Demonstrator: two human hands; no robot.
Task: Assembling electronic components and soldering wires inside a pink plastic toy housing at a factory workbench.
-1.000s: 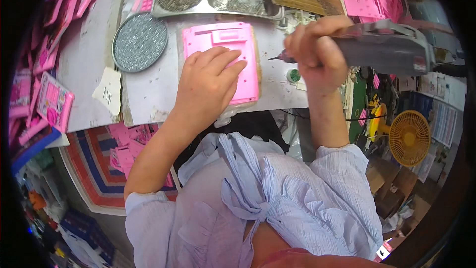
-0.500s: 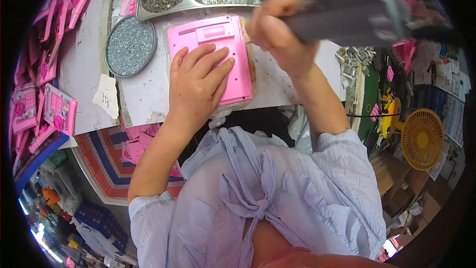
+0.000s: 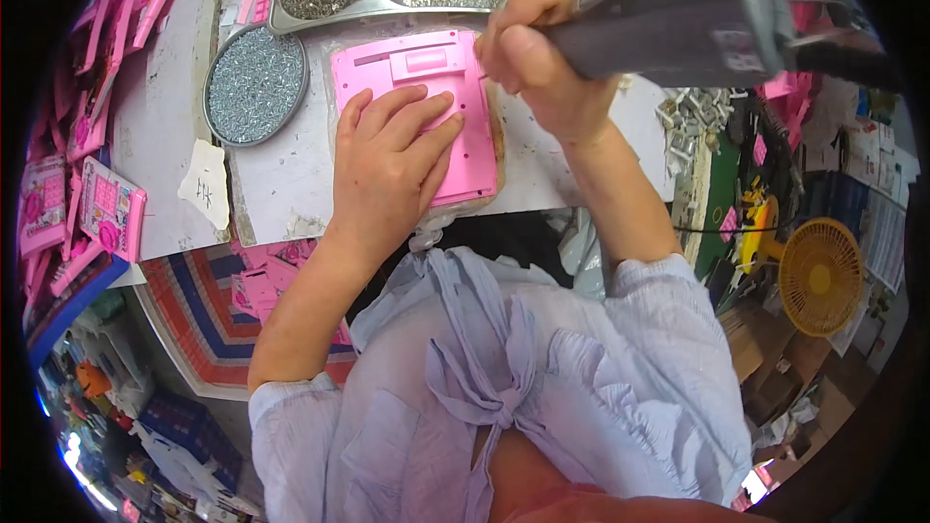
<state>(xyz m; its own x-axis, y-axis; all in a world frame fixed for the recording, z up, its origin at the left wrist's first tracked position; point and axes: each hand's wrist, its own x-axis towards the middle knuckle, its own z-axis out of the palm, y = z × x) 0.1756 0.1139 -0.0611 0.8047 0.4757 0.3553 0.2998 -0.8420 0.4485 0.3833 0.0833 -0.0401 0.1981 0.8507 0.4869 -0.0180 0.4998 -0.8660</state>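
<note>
A pink plastic housing [image 3: 470,163] with several small screw holes lies on a pad on the table in front of me. My left hand [image 3: 387,165] rests flat on it, fingers spread across its left and middle part. Gripped in my right hand [image 3: 542,63] is a dark grey electric screwdriver [image 3: 668,31], its body slanting off to the right. Its tip is at the housing's upper right edge, near a corner hole; whether it touches a screw I cannot tell.
A round dish of small screws [image 3: 256,85] stands to the left of the housing. Behind is a metal tray [image 3: 387,12] with springs and small metal parts. Pink pieces [image 3: 114,203] pile up at left. Small metal parts [image 3: 690,121] and a yellow fan [image 3: 821,276] are at right.
The screwdriver, blurred before, looks sharper now and has shifted slightly left and down with my right hand. My left hand stays on the housing in nearly the same place.
</note>
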